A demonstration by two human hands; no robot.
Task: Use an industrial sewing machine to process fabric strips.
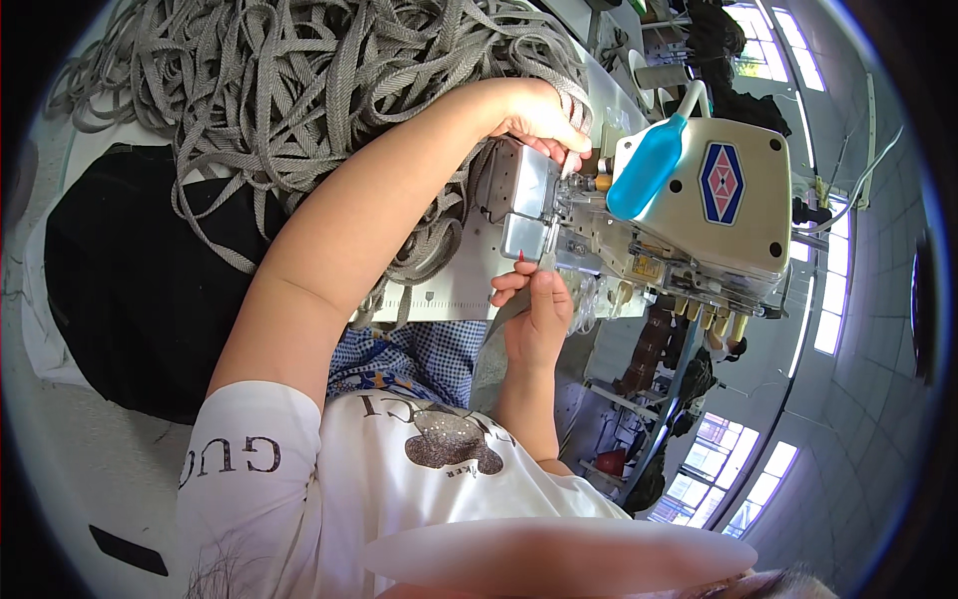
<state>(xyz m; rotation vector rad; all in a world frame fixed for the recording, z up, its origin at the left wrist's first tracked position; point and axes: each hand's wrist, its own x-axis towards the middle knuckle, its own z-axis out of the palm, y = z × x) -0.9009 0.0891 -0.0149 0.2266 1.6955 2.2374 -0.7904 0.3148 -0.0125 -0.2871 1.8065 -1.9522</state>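
Observation:
A cream sewing machine head (743, 200) with a bright blue cover piece (647, 170) stands on the right. My left hand (544, 120) reaches to its far side, fingers closed on a grey woven tape (571, 95) by the presser area. On the near side of the machine's metal plate (529, 190), my right hand (539, 309) pinches a grey tape between thumb and fingers. The tape appears to run through the needle area between both hands. That stretch is partly hidden by the machine parts.
A large heap of loose grey woven tape (269, 80) covers the table's far left, with strands hanging over a black cloth (140, 280). Below the hands is the white table edge with a ruler scale (449, 302). A thread cone (664, 76) stands behind the machine.

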